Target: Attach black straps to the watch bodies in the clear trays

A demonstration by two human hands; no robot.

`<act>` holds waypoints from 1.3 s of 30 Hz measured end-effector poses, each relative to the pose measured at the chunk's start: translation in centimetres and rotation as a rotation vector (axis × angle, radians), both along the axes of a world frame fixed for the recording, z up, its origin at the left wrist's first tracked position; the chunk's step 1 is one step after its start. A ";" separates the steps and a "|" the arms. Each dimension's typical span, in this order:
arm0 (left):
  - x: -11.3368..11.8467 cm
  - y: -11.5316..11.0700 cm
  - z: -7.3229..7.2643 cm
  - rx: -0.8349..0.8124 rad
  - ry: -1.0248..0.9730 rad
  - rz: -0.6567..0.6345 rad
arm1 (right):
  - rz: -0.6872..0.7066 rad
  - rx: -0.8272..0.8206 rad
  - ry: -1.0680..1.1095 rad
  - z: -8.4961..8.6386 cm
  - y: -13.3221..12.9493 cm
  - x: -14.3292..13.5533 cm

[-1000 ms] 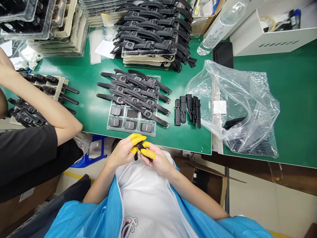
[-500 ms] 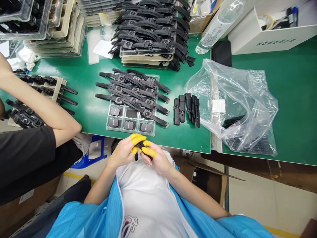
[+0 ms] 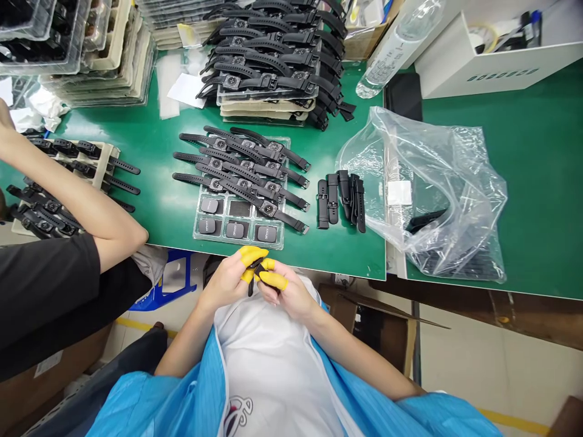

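Yellow finger cots cover fingertips on both of my hands, which meet just off the table's front edge. My left hand pinches a black watch strap, whose end hangs below the fingers. In my right hand is a small dark piece, apparently a watch body, mostly hidden by the fingers and meeting the strap. Beyond them on the table lies a clear tray with several strapped watches and several square watch bodies without straps. Loose black straps lie right of the tray.
A clear plastic bag with dark straps inside lies at right. Behind the tray rises a stack of watch-filled trays. A bottle and a white box stand at back right. A co-worker's arm reaches in from the left.
The fingers have shifted slightly around the black pieces, and a little more of the dark piece between them shows. The whole view has moved a little; the table things lie as before.
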State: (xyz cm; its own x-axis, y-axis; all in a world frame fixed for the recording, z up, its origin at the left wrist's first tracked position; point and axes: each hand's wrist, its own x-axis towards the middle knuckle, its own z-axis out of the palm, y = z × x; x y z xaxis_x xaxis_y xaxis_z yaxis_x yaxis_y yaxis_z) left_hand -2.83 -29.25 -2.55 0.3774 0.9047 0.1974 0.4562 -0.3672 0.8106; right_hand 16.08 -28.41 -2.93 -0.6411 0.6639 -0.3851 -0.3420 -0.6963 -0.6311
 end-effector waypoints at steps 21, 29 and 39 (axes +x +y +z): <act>0.1 -0.1 -0.1 0.018 0.033 0.020 | -0.082 -0.110 0.021 0.4 0.0 -0.5; 0.0 0.1 0.4 0.037 0.081 -0.027 | -0.106 -0.162 0.038 0.4 0.3 -0.3; 0.8 0.5 1.4 -0.023 0.414 -0.132 | -0.041 -0.177 -0.141 -0.4 -0.6 0.5</act>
